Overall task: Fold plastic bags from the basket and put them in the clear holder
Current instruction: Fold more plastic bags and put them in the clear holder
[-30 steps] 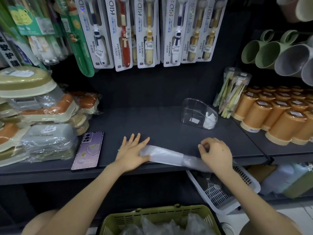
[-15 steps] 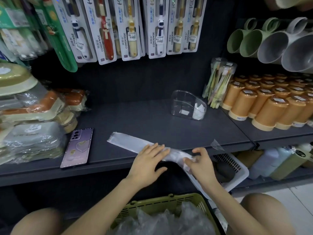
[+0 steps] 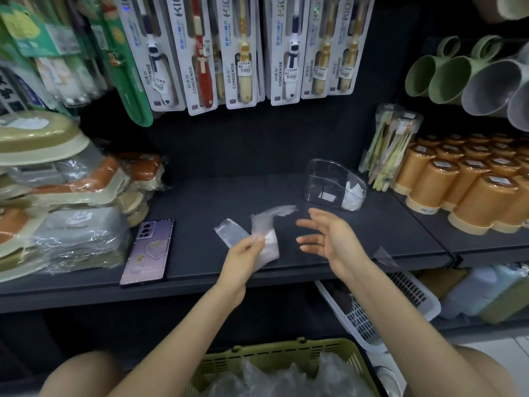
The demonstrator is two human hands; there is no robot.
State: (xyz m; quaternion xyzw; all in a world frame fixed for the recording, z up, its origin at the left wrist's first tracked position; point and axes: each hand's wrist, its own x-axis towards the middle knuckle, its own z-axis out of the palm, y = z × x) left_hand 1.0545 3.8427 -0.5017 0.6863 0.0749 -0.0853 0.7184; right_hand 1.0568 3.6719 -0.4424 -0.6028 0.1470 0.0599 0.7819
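Over the shelf (image 3: pixel 229 202) near its front edge, left hand (image 3: pixel 243 255) pinches the plastic bag (image 3: pixel 272 243), right hand (image 3: pixel 336 239) fingers (image 3: pixel 309 241) splayed.

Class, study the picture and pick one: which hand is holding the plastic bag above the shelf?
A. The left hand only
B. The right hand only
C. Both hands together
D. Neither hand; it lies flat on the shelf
A: the left hand pinches the plastic bag, while the right hand is open beside it and grips nothing.
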